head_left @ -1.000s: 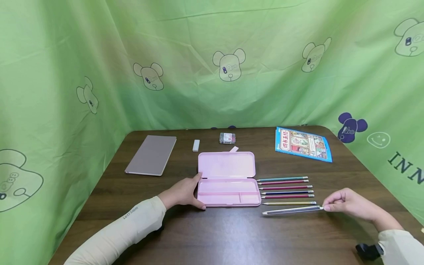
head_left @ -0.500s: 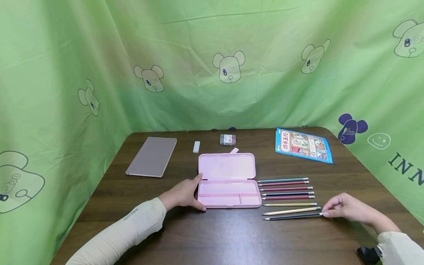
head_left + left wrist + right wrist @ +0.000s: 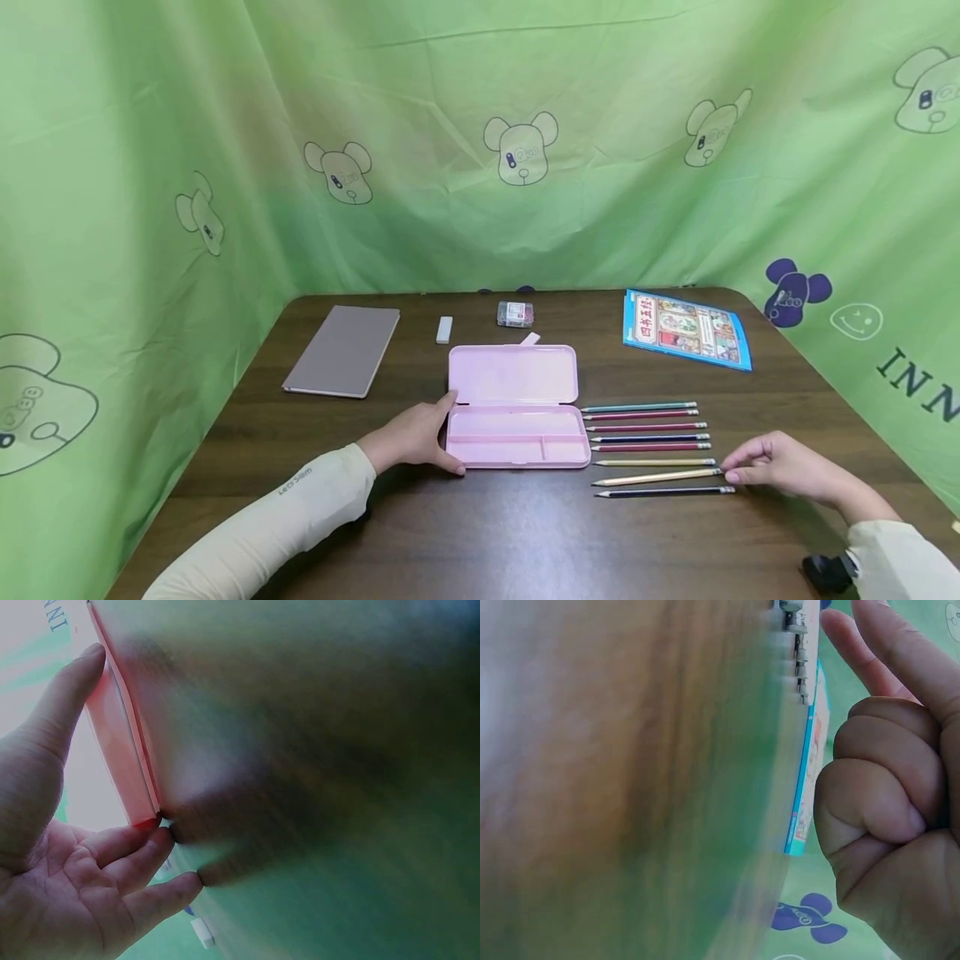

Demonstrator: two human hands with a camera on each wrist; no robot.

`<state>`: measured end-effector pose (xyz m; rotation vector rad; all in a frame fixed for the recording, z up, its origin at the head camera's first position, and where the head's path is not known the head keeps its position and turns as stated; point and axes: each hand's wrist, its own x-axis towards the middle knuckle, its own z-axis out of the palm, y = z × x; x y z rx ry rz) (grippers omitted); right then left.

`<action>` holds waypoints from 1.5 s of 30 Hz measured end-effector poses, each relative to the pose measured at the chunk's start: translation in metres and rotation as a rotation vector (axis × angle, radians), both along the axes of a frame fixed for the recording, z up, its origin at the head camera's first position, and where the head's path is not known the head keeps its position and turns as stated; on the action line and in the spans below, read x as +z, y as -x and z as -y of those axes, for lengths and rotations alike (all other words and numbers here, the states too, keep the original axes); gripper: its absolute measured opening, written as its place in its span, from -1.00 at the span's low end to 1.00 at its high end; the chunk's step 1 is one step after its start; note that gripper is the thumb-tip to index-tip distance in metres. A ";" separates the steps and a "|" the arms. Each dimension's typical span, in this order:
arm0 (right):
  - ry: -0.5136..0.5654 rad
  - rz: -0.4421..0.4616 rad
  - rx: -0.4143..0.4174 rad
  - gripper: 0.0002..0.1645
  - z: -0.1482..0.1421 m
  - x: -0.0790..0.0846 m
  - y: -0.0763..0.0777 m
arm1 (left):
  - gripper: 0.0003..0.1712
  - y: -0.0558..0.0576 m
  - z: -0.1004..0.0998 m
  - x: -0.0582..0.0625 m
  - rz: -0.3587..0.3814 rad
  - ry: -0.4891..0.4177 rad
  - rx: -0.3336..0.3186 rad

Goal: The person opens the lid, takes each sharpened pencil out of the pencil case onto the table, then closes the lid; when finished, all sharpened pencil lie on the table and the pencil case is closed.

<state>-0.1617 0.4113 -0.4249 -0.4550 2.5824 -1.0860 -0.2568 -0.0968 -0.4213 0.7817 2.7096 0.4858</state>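
An open pink pencil case [image 3: 495, 423] lies mid-table, lid folded back, its compartments bare. My left hand [image 3: 416, 433] holds its left end; in the left wrist view the thumb is on the front side and the fingers [image 3: 142, 851] are at the back corner. To the right of the case several pencils lie in a row, tips pointing left. My right hand [image 3: 780, 471] pinches the end of a natural-wood pencil [image 3: 652, 478] between thumb and forefinger. Nearest me lies a black pencil [image 3: 663, 492], just in front of it. The right wrist view shows the other fingers [image 3: 877, 795] curled in.
A grey notebook [image 3: 345, 350] lies at the back left, with a white eraser [image 3: 444, 330] beside it. Behind the case are a small clear box [image 3: 515, 314] and a pale pink piece [image 3: 531, 338]. A blue-edged booklet [image 3: 686, 327] lies at the back right. Green curtain surrounds the table.
Two pencils held together have been parted. My right hand has let go of the black one, which lies straighter, and shifted slightly to the wood pencil's end. The left hand stays put.
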 end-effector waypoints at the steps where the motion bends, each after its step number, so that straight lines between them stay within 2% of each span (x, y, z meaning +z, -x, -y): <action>1: 0.002 0.003 -0.005 -0.79 0.001 0.001 0.001 | 0.39 0.000 0.000 0.000 0.001 -0.002 0.000; 9: 0.025 0.059 -0.030 -0.71 0.013 0.006 0.013 | 0.38 0.000 0.001 -0.001 -0.016 -0.003 -0.008; 19: -0.047 -0.018 0.000 -0.71 0.035 0.012 0.037 | 0.37 -0.001 0.000 0.001 -0.002 0.010 -0.006; 33: -0.040 -0.040 0.022 -0.69 0.065 0.023 0.070 | 0.36 -0.003 -0.001 0.002 -0.002 0.008 0.003; 40: -0.083 -0.033 0.014 -0.64 0.085 0.026 0.084 | 0.36 -0.002 0.000 0.001 -0.013 0.010 -0.002; 45: -0.075 -0.021 0.018 -0.58 0.097 0.030 0.095 | 0.35 -0.003 -0.001 0.001 -0.013 0.013 -0.004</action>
